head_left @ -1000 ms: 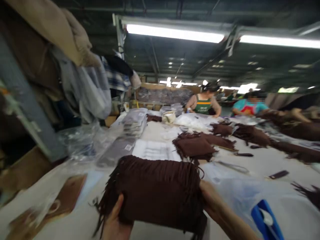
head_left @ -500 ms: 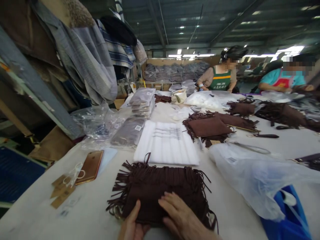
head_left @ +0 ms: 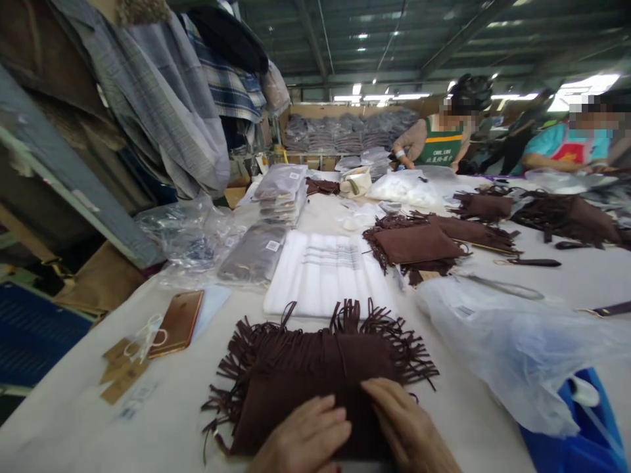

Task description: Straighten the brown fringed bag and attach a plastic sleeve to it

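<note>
A dark brown suede piece with fringe (head_left: 305,368) lies flat on the white table (head_left: 79,420) right in front of me. My left hand (head_left: 305,437) rests palm down on its near edge, fingers spread. My right hand (head_left: 404,427) lies beside it on the same piece, fingers flat and pointing left. Neither hand grips anything. Fringe strands fan out along the far and left edges.
Behind the piece lies a white folded stack (head_left: 325,272). A phone (head_left: 178,322) and cardboard tags (head_left: 121,374) sit at the left. Clear plastic bags (head_left: 513,341) over something blue (head_left: 576,433) are at the right. More brown fringed pieces (head_left: 419,246), bagged grey items (head_left: 256,253). Two people work at the far end.
The fringed piece came down from being held up in both hands to lying flat on the table. Both hands now press on its near edge, the left one having moved on top.
</note>
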`<state>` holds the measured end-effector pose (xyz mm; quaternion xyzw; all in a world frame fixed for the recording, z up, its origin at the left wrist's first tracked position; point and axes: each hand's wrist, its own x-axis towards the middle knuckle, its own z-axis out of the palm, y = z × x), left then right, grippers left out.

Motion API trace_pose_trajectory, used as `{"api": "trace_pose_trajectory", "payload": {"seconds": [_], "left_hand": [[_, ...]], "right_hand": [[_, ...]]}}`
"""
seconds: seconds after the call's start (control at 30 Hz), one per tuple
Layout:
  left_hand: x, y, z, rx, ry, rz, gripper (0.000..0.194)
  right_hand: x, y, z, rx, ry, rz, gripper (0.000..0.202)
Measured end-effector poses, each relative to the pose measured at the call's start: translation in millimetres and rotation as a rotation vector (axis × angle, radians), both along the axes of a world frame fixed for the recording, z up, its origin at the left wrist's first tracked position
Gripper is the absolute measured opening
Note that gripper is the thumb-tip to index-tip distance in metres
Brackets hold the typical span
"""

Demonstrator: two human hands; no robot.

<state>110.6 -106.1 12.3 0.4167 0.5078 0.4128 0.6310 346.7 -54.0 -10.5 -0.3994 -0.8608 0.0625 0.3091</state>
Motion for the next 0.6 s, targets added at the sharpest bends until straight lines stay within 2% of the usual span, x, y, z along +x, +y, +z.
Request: {"api": "trace_pose_trajectory", "payload": {"seconds": [0.07, 0.1, 0.13, 0.17, 0.2, 0.27, 0.33, 0.4, 0.43, 0.5, 0.53, 0.57, 0.6], "left_hand": [[0, 50, 11.8, 0.392, 0.308, -0.462, 0.034], [-5, 76, 19.4, 0.52, 0.447, -0.525, 0.036], [-15, 102, 27.9, 0.586, 0.601, -0.479, 0.032], [-27, 124, 36.4, 0.594, 0.769, -0.296, 0.03], [-41, 141, 44.0, 0.591, 0.837, -0.189, 0.035], [-68, 155, 52.2, 0.585, 0.926, -0.023, 0.036], [-85, 142, 46.8, 0.582, 0.975, 0.074, 0.035], [-90, 108, 29.6, 0.609, 1.016, 0.076, 0.039], [-89, 87, 18.8, 0.695, 1.027, -0.055, 0.041], [-83, 49, -2.1, 0.802, 1.024, -0.419, 0.05], [-80, 35, -10.9, 0.822, 1.058, -0.517, 0.058], [-78, 24, -18.2, 0.839, 1.094, -0.567, 0.066], [-78, 18, -24.2, 0.855, 1.139, -0.577, 0.073]], "right_hand": [[-17, 6, -9.8, 0.045, -0.099, 0.052, 0.038], [-21, 15, -13.8, 0.064, -0.134, 0.016, 0.036], [-20, 26, -16.7, 0.077, -0.148, -0.053, 0.035], [-15, 37, -18.5, 0.075, -0.145, -0.133, 0.034], [-6, 45, -19.3, 0.071, -0.126, -0.207, 0.034], [18, 45, -18.5, 0.07, -0.073, -0.33, 0.035], [40, 26, -15.2, 0.106, -0.067, -0.36, 0.034], [48, -3, -10.3, 0.169, -0.125, -0.29, 0.033], [46, -16, -7.5, 0.217, -0.172, -0.212, 0.033], [39, -31, -2.5, 0.345, -0.272, 0.022, 0.03], [37, -32, -0.4, 0.4, -0.315, 0.118, 0.026], [37, -30, 1.7, 0.43, -0.352, 0.15, 0.022], [40, -25, 3.8, 0.431, -0.389, 0.097, 0.021]]}}
